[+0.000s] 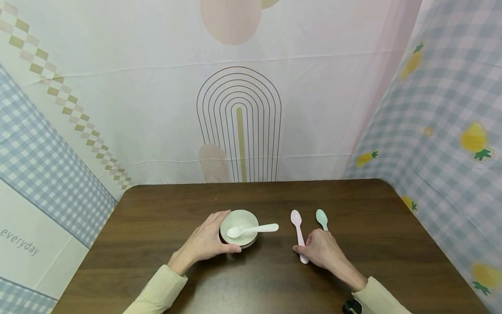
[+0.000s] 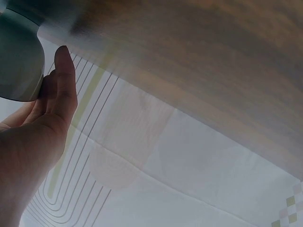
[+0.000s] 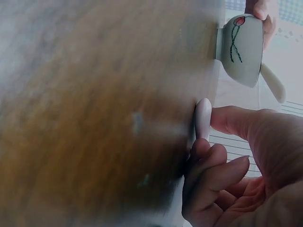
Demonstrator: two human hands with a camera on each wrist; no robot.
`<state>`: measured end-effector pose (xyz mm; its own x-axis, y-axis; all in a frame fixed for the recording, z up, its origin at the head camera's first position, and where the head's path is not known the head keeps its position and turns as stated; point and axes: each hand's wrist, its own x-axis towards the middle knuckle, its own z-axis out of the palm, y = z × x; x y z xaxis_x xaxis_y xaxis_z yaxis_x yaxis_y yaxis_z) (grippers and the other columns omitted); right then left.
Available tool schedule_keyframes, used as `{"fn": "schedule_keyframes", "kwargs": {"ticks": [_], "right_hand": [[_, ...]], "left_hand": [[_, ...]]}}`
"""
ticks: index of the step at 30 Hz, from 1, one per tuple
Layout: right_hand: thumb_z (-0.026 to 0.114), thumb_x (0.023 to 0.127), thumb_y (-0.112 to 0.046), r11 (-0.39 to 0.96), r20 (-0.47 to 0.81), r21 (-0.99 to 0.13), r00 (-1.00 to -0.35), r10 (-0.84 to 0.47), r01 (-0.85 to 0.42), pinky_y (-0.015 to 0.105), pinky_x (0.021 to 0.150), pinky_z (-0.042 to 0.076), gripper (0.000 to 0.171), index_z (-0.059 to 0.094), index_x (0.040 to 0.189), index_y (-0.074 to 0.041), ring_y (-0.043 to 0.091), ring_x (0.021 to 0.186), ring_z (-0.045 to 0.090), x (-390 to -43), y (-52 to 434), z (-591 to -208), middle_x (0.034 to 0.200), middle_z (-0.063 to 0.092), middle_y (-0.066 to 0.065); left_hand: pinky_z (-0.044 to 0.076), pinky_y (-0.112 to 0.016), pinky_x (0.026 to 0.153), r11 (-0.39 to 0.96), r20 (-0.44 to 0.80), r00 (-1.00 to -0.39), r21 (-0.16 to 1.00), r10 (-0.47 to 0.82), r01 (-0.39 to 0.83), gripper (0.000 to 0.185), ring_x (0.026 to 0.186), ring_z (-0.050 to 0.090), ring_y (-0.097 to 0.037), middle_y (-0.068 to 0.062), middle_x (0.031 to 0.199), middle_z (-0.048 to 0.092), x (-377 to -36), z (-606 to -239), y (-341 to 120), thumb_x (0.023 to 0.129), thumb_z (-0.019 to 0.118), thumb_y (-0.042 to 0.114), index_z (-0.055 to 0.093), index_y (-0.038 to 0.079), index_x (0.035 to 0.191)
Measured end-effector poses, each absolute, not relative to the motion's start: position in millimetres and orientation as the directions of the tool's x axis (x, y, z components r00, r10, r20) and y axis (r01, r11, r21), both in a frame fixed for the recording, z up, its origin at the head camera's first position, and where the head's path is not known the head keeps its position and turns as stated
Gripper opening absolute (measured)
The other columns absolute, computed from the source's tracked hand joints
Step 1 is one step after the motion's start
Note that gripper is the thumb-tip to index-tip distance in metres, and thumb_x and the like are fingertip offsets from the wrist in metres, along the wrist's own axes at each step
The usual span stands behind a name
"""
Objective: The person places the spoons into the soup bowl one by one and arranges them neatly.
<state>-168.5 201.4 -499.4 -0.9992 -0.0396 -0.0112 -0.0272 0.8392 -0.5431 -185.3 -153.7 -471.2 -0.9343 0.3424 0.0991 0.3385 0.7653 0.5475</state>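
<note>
**Two hands at the bowl and the pink spoon**

The pale bowl [image 1: 239,227] sits near the middle of the brown table [image 1: 157,226], a white spoon [image 1: 252,229] resting in it with its handle over the rim to the right. The left hand [image 1: 205,241] cups the bowl's left side, fingers and thumb curled round it. Right of the bowl lies a pink spoon [image 1: 298,233]; the right hand [image 1: 321,249] pinches its handle end against the table. A mint spoon [image 1: 322,219] lies just beyond, partly under that hand.
</note>
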Motion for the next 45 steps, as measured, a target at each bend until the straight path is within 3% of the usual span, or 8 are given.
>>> {"fn": "schedule_keyframes", "kwargs": {"ticks": [6,13,16,20,27,45], "right_hand": [[0.090,0.081,-0.043,0.846,0.060,-0.524,-0.995,-0.080,-0.099,0.028,0.047,0.034,0.048,0.059,0.051,-0.022,0.009,0.048,0.047,-178,210,-523,0.046,0.054,-0.012],[0.090,0.078,-0.031,0.844,-0.002,-0.536,-0.999,-0.044,-0.036,0.030,0.050,0.039,0.044,0.059,0.050,-0.018,0.012,0.050,0.050,-172,201,-503,0.046,0.055,-0.009],[0.090,0.077,-0.036,0.864,0.003,-0.503,-0.999,-0.044,-0.039,0.028,0.048,0.038,0.045,0.058,0.048,-0.022,0.010,0.048,0.050,-184,209,-528,0.044,0.053,-0.014],[0.086,0.076,-0.033,0.869,0.037,-0.491,-0.998,-0.047,-0.059,0.030,0.047,0.037,0.041,0.059,0.047,-0.022,0.011,0.047,0.050,-185,210,-533,0.043,0.053,-0.014],[0.083,0.072,-0.021,0.863,0.025,-0.505,-1.000,-0.018,-0.028,0.030,0.049,0.040,0.034,0.061,0.047,-0.016,0.013,0.047,0.052,-165,193,-490,0.042,0.056,-0.008],[0.079,0.073,-0.026,0.879,0.004,-0.477,-1.000,0.003,0.001,0.031,0.045,0.034,0.033,0.059,0.048,-0.020,0.013,0.047,0.051,-164,194,-490,0.042,0.053,-0.011]], "left_hand": [[0.055,-0.058,0.109,0.767,0.100,-0.934,0.543,0.343,0.340,0.113,0.143,0.059,-0.031,-0.012,0.157,0.061,-185,-472,-154,0.072,0.097,0.059,0.050,0.007,0.161],[0.055,-0.058,0.109,0.771,0.096,-0.934,0.538,0.344,0.340,0.115,0.143,0.060,-0.031,-0.012,0.156,0.061,-185,-472,-154,0.072,0.096,0.061,0.050,0.007,0.161],[0.055,-0.057,0.109,0.771,0.095,-0.934,0.539,0.344,0.338,0.115,0.143,0.060,-0.031,-0.012,0.156,0.061,-186,-472,-154,0.072,0.096,0.062,0.050,0.007,0.162],[0.055,-0.057,0.109,0.771,0.096,-0.935,0.539,0.343,0.338,0.115,0.143,0.059,-0.030,-0.012,0.157,0.061,-186,-472,-154,0.071,0.096,0.062,0.050,0.007,0.162],[0.054,-0.057,0.110,0.767,0.097,-0.933,0.544,0.347,0.341,0.115,0.144,0.059,-0.031,-0.012,0.158,0.060,-186,-473,-154,0.072,0.096,0.061,0.049,0.007,0.162],[0.055,-0.057,0.110,0.767,0.101,-0.933,0.542,0.346,0.344,0.116,0.144,0.059,-0.030,-0.012,0.157,0.061,-186,-473,-155,0.071,0.097,0.061,0.049,0.007,0.162]]}}
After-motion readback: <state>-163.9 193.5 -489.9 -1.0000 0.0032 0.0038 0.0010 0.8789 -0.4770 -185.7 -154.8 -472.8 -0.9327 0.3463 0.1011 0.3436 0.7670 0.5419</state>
